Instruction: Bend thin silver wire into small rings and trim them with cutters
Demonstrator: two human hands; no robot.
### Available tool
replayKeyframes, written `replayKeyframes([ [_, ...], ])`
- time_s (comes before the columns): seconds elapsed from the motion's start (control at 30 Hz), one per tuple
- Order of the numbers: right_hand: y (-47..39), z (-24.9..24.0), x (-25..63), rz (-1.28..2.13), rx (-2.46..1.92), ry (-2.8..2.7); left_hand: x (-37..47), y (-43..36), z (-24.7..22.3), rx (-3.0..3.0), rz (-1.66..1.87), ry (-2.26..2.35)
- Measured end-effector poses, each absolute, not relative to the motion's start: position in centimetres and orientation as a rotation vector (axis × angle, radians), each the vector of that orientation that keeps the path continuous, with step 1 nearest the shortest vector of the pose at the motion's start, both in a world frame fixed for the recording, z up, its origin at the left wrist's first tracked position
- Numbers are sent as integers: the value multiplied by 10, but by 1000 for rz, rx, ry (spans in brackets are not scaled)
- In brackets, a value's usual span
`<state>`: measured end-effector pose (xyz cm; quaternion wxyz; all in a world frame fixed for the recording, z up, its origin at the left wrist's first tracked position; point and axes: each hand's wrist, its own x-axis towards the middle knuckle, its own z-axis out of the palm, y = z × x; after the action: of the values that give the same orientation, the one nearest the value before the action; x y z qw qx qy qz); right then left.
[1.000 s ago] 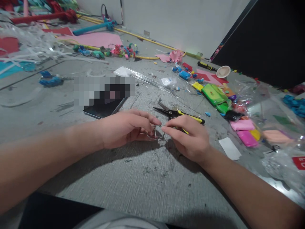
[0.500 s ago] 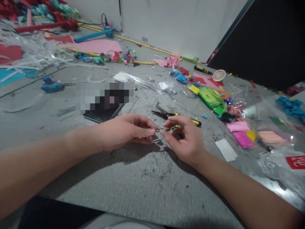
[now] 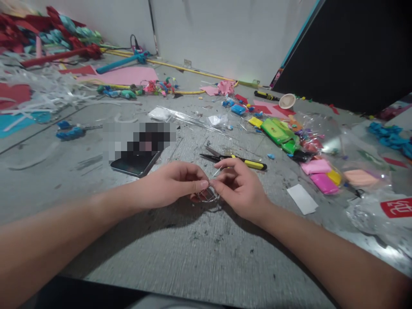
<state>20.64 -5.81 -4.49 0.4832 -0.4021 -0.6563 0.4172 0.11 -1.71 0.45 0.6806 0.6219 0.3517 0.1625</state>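
A small frame of thin silvery wire (image 3: pixel 208 195) sits between my hands above the table. My left hand (image 3: pixel 182 182) is closed on it, thumb on top and fingers beneath. My right hand (image 3: pixel 240 184) pinches the wire close to the left thumb; a thin straight end sticks up between its thumb and index finger. The exact shape of the frame is partly hidden by my fingers. Just behind the right hand lie scissors (image 3: pixel 254 164) with black and yellow handles, blades apart and pointing left.
Left of the scissors lies a phone (image 3: pixel 137 165), its upper part pixelated. Straight wires (image 3: pixel 193 118) lie farther back. Clay packets (image 3: pixel 280 133), a white card (image 3: pixel 302 199) and a plastic bag (image 3: pixel 370 219) are on the right. White strips (image 3: pixel 58 81) heap at the left.
My right fingers have tilted the wire end from nearly level to upward, and both hands are closer together. The wire frame has turned slightly. The whole view has shifted a little.
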Motion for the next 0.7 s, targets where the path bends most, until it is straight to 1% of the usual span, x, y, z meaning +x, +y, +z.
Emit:
replayKeyframes([
  [0.23, -51, -47, 209, 1018, -1005, -1545, 3, -19, 8, 1460, 309, 908],
  [0.5, -51, -39, 210, 941, -1009, -1718, 3, -18, 3, 1519, 290, 924],
  [0.7, -49, -40, 209, 1062, -987, -1668, 4, -18, 3, 1440, 298, 888],
])
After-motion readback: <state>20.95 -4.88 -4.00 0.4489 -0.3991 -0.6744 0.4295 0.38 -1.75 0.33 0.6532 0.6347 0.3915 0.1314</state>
